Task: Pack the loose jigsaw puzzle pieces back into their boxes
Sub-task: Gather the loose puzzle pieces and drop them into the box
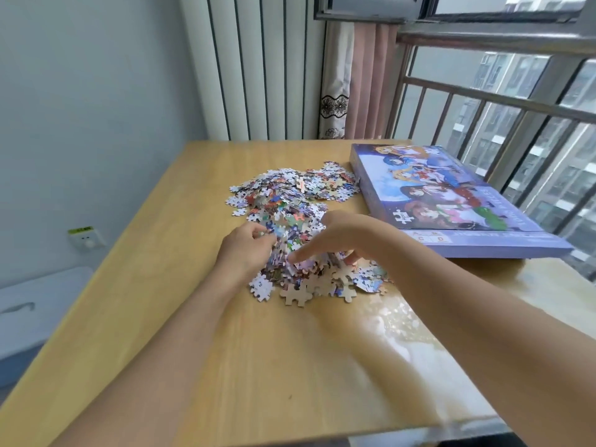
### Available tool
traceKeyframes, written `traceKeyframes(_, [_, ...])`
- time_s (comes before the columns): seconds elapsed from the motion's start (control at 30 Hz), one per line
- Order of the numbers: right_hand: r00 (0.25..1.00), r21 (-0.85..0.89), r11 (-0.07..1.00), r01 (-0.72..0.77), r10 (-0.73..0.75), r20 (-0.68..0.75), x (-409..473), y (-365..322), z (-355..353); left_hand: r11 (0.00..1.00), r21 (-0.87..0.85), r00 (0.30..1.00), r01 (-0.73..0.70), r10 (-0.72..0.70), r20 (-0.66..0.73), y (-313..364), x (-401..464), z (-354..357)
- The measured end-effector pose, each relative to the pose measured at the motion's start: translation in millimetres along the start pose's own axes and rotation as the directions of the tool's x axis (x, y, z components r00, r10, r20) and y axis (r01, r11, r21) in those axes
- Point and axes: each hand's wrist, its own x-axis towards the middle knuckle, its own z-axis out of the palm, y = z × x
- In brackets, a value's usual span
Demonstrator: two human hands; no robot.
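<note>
Left hand [246, 245] and right hand [342, 237] cup a clump of puzzle pieces [290, 208] between curled fingers; closed box [451, 201] lies right of the grip, on table [129, 317].

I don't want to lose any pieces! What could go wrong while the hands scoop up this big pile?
1. The left hand and right hand squeeze the puzzle pile from both sides, so pieces could slip out and scatter over the table.
2. Stray pieces lie apart at the near edge of the pile and may get left behind.
3. The puzzle box looks closed, so full hands would have nowhere to drop pieces.
</note>
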Motion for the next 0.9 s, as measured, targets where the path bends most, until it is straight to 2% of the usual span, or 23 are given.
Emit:
traceKeyframes(0.1, [1.0, 0.077, 0.997, 0.004, -0.003, -0.014, 8, -4, 5, 0.99, -0.127, 0.996, -0.064, 0.07, 0.046, -6, -1, -2])
traceKeyframes(0.3, [0.996, 0.217, 0.972, 0.092, -0.089, -0.02, 9, -4, 4, 0.927, -0.358, 0.99, -0.109, 0.132, 0.041, -1, -4, 4])
traceKeyframes(0.4, [0.991, 0.137, 0.981, 0.136, -0.134, -0.02, 7, -5, 9, 0.909, -0.398, 0.991, -0.123, 0.137, 0.007, 1, -6, 12])
traceKeyframes(0.47, [0.984, 0.065, 0.984, 0.167, -0.162, -0.07, 7, -6, 12, 0.9, -0.419, 0.991, -0.12, 0.134, 0.005, 2, -5, 13])
traceKeyframes(0.57, [0.979, 0.141, 0.976, 0.165, -0.145, -0.142, 9, -1, 11, 0.898, -0.41, 0.985, -0.161, 0.17, -0.014, 1, -3, 12])
traceKeyframes(0.7, [0.982, 0.224, 0.964, 0.147, -0.115, -0.149, 10, 9, 6, 0.884, -0.401, 0.968, -0.238, 0.248, -0.027, 0, 1, 5])
traceKeyframes(0.9, [0.995, 0.418, 0.906, 0.06, -0.02, -0.099, 13, 22, -2, 0.909, -0.2, 0.924, -0.365, 0.38, 0.041, -3, -2, 4])
